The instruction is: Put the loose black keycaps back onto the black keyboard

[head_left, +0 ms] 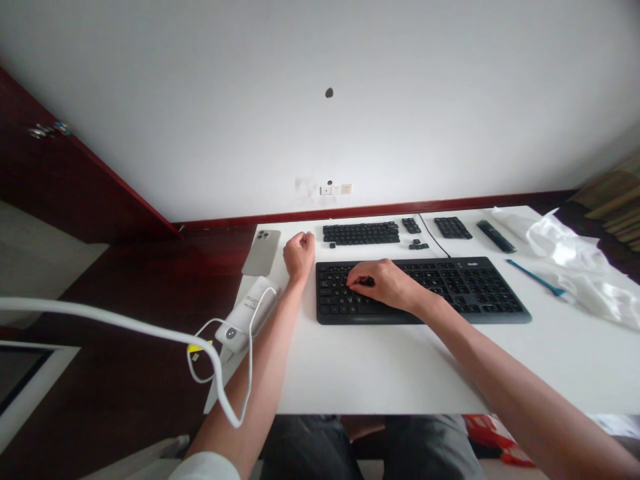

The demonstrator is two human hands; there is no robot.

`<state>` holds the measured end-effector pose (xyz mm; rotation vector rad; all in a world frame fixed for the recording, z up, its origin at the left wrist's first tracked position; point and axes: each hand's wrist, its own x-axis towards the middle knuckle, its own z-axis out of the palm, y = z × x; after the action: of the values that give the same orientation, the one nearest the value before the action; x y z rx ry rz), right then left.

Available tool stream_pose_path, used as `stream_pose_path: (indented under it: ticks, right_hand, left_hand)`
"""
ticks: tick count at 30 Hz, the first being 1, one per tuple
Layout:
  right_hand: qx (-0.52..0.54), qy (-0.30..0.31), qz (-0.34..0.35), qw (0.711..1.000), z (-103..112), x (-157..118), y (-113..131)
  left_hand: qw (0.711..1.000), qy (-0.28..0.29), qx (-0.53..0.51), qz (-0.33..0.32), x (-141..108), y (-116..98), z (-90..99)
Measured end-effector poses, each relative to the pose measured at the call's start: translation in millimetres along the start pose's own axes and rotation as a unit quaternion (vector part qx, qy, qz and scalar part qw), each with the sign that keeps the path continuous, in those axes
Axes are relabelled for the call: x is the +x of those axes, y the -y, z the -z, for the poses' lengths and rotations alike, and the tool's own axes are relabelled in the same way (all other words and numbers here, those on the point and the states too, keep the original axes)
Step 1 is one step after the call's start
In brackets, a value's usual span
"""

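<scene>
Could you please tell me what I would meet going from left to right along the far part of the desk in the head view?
a smartphone → the left hand → a large block of black keycaps → a small group of black keycaps → another block of black keycaps → a long black object → crumpled white plastic

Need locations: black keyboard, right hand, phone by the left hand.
black keyboard (475, 293): head view, on the keys toward its right end.
right hand (383, 283): head view, on the back of the hand.
smartphone (261, 253): head view, on the middle of its back panel.
</scene>
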<state>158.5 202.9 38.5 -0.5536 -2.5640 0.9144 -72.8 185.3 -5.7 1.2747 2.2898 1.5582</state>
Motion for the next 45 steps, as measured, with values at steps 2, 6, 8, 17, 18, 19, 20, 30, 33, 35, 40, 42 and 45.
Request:
stream_pose_path:
  ticks: [2, 6, 8, 17, 18, 19, 20, 30, 33, 35, 40, 42, 45]
  right_hand:
    - [-0.011, 0.009, 0.012, 1.0, 1.0, -0.4, 0.5]
    - [-0.003, -0.001, -0.013, 1.0, 0.3, -1.1, 0.8]
    - [0.012, 0.003, -0.019, 1.0, -0.7, -1.3, 1.8]
    - [0.014, 0.06, 0.021, 0.998, -3.2, -0.2, 11.3]
    - [0.013, 0.063, 0.025, 0.998, -3.4, -0.2, 11.2]
    - [0.011, 0.065, 0.028, 0.997, -3.8, -0.4, 10.9]
    - [0.009, 0.067, 0.03, 0.997, -4.2, -0.6, 10.5]
    - [-0.021, 0.071, 0.059, 0.996, -8.9, -2.4, 11.1]
    - [-0.035, 0.063, 0.083, 0.994, -10.2, -2.8, 11.4]
    - [-0.038, 0.055, 0.102, 0.993, -11.9, -3.5, 12.4]
    - [-0.069, 0.057, 0.111, 0.99, -16.9, -5.6, 17.7]
    - [-0.071, 0.053, 0.106, 0.99, -17.9, -5.9, 18.4]
    - [-0.043, 0.047, 0.091, 0.994, -17.2, -5.7, 17.1]
  left_hand:
    - [1.0, 0.003, 0.004, 0.0, 0.0, 0.0, -0.2]
    - [1.0, 0.006, 0.014, -0.004, -0.2, -0.6, 0.1]
    - [1.0, 0.007, 0.014, -0.005, -0.5, -0.8, 0.3]
    - [1.0, 0.006, 0.006, -0.009, -1.2, -1.0, 0.6]
    - [1.0, 0.005, 0.007, -0.007, -1.0, -0.9, 0.4]
    - [1.0, 0.004, 0.009, -0.005, -0.9, -0.9, 0.2]
    - [1.0, 0.004, 0.011, -0.002, -0.8, -0.8, -0.1]
    - [1.0, 0.008, 0.026, 0.0, -0.6, -0.5, -0.4]
    - [0.999, 0.01, 0.033, -0.002, -0.4, -0.3, -0.3]
    - [1.0, 0.008, 0.027, -0.007, -0.3, -0.3, -0.3]
    - [1.0, 0.009, 0.016, 0.002, -1.0, -1.8, 0.3]
    - [1.0, 0.008, 0.011, 0.004, -1.2, -2.5, 0.6]
    - [1.0, 0.008, 0.007, 0.001, -1.2, -3.1, 1.0]
